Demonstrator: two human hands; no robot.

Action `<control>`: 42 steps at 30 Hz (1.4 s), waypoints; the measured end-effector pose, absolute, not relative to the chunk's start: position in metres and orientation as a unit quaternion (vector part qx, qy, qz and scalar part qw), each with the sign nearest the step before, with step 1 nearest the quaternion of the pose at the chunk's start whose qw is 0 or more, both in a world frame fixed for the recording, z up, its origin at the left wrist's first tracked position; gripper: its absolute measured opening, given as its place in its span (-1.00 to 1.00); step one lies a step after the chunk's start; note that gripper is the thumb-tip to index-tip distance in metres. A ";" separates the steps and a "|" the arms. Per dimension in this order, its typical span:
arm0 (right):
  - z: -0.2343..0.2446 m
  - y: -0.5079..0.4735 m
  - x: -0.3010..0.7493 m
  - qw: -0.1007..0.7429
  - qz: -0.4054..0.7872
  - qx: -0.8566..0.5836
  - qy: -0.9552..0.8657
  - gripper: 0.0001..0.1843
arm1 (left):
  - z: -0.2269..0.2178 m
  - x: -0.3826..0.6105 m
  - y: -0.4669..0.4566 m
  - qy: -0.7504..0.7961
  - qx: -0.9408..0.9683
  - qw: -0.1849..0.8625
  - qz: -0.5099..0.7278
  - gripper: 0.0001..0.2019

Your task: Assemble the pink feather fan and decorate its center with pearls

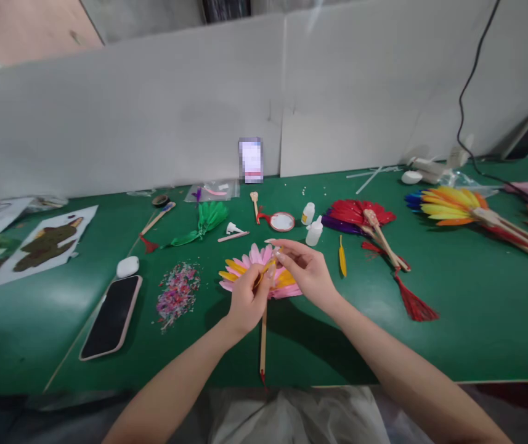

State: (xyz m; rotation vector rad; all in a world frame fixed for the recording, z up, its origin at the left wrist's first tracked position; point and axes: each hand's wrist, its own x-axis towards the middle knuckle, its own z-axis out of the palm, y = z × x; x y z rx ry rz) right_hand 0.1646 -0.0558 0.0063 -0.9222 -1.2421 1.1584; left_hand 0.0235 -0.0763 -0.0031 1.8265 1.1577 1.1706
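Above the table, my left hand (249, 295) pinches a small yellow feather (267, 270). Close beside it, my right hand (308, 270) has thumb and finger closed at the same feather's upper end, its other fingers stretched forward. Under both hands lies a feather fan (255, 255) of pink and yellow feathers, partly hidden by them. Its wooden handle (263, 339) points toward me and ends in a red cord. A loose yellow feather (342, 258) lies right of my right hand. Two small white bottles, one of them a glue-type squeeze bottle (313, 232), stand behind it.
Left are a phone (111, 317), a white earbud case (127, 266) and a pile of colourful bits (178, 295). Behind lie green feathers (211, 217) and a small dish of white stuff (283, 221). Rightward lie a red feather fan (360, 213) and a multicoloured fan (451, 205).
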 end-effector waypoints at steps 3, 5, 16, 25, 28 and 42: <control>0.019 -0.071 0.170 0.556 0.474 -0.394 -0.558 -0.69 | 0.008 0.024 -0.091 0.444 0.693 0.346 0.450 -0.72; 0.027 -0.092 0.173 0.544 0.467 -0.398 -0.573 -0.73 | 0.016 0.024 -0.111 0.435 0.699 0.363 0.437 -0.70; 0.022 -0.236 0.177 0.585 0.392 -0.457 -0.543 -0.76 | 0.017 0.050 -0.249 0.479 0.600 0.473 0.433 -0.56; 0.064 -0.311 0.171 0.623 0.310 -0.421 -0.581 -0.80 | 0.049 0.052 -0.321 0.427 0.611 0.431 0.508 -0.58; 0.073 -0.324 0.162 0.636 0.291 -0.411 -0.585 -0.79 | 0.060 0.047 -0.333 0.420 0.620 0.419 0.515 -0.60; 0.078 -0.340 0.177 0.661 0.270 -0.368 -0.595 -0.66 | 0.067 0.055 -0.350 0.386 0.650 0.374 0.536 -0.62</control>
